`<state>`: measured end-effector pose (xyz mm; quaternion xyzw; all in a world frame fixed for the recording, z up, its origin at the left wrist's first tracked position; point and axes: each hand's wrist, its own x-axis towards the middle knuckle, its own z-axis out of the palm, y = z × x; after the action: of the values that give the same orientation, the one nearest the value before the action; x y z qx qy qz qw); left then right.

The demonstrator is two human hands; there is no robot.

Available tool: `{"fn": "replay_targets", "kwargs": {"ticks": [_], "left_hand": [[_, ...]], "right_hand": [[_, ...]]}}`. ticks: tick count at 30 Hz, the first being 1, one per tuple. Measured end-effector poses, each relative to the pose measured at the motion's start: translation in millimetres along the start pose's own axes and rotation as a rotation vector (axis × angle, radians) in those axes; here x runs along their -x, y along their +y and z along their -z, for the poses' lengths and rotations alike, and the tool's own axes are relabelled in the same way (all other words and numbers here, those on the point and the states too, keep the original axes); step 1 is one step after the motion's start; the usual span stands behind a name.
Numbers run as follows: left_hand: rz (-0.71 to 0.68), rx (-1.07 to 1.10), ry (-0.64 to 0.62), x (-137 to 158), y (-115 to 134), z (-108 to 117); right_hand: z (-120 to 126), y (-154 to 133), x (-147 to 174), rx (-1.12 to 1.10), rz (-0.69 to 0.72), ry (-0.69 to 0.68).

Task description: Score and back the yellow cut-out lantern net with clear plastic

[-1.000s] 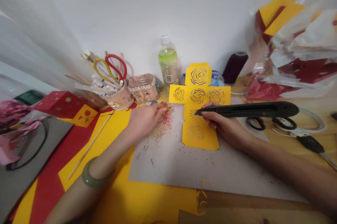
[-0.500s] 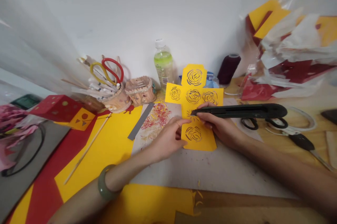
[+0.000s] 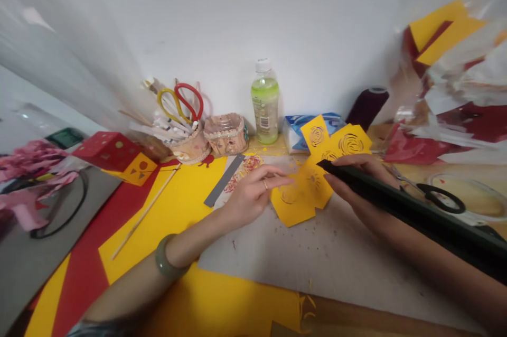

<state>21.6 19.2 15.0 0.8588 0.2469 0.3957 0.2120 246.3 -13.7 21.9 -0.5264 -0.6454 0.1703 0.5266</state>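
My left hand (image 3: 250, 197), with a ring on one finger, reaches over the left edge of a yellow cross-shaped paper cut-out (image 3: 298, 209). Its fingers stretch forward and the fingertips are at the paper; the thumb is hidden. Rose-like patterns are cut through the paper's panels, and the lower panels look blurred. In my right hand (image 3: 358, 189) is a black utility knife (image 3: 415, 215), tip pointing left above a panel with short radiating cuts. Under the paper lies a grey cutting board (image 3: 277, 263).
Red and yellow shreds (image 3: 241, 173) and a grey strip (image 3: 224, 180) lie on the left. Behind stand a drink bottle (image 3: 264, 104), a tissue pack (image 3: 295, 133), a dark thread spool (image 3: 366, 107) and a scissors cup (image 3: 190, 148). Black-handled scissors (image 3: 441, 197) lie right.
The paper cut-out has turned clockwise and its top now leans right. The knife's back end has swung down toward me. My left fingers have straightened over the paper. The view has shifted.
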Motion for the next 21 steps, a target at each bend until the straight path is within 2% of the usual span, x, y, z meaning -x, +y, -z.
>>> {"fn": "replay_targets", "kwargs": {"ticks": [5, 9, 11, 14, 16, 21], "left_hand": [[-0.078, -0.068, 0.057, 4.1, 4.4, 1.2], [-0.032, -0.059, 0.077, 4.7, 7.8, 3.0], [0.067, 0.011, 0.134, 2.5, 5.3, 2.4], [0.415, 0.233, 0.257, -2.0, -5.7, 0.0], [0.605, 0.360, 0.277, -4.1, -14.8, -1.4], [0.702, 0.478, 0.235, -4.8, -26.2, -1.7]], "right_hand": [[-2.9, 4.6, 5.9, 0.086, 0.073, 0.038], [-5.2, 1.9, 11.9, 0.115, 0.176, 0.138], [-7.0, -3.3, 14.4, 0.092, 0.191, 0.135], [-9.6, -10.6, 15.8, 0.077, 0.133, 0.062], [-10.5, -11.7, 14.7, 0.061, 0.076, 0.004], [-10.4, -3.4, 8.7, 0.014, -0.054, -0.143]]}}
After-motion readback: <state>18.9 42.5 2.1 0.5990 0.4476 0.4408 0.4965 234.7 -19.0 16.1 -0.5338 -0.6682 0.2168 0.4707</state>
